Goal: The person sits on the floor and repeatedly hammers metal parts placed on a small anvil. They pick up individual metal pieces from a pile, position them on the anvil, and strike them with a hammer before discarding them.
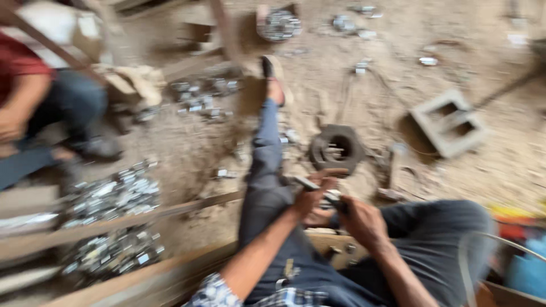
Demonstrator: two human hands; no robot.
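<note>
Sitting on a dusty dirt floor point(352, 85), a person in dark blue trousers point(267, 187) stretches the left leg out toward the far side, the sandalled foot point(274, 77) resting on the dirt. The whole view is blurred by motion, so fine detail is hard to read.

Long wooden planks point(142, 213) run across the floor's near left part, and heaps of small shiny metal pieces point(114, 196) lie between and beside them. Another person point(40, 108), in a red top and dark trousers, sits at the floor's left edge. A grey square block point(449, 122) with openings lies toward the right edge. A round dark metal ring point(336, 149) sits on the dirt just beyond the hands, right of the outstretched leg. More scattered metal pieces point(205, 96) lie near the far middle, and a small pile point(278, 25) sits at the far edge.

Above the lap, both hands meet. The left hand point(313, 196) is curled around one end of a small metal part point(318, 187), fingers closed on it. The right hand point(364, 219) is clenched on the other end of the same part, just beside the left. The blur hides exactly what the part is.
</note>
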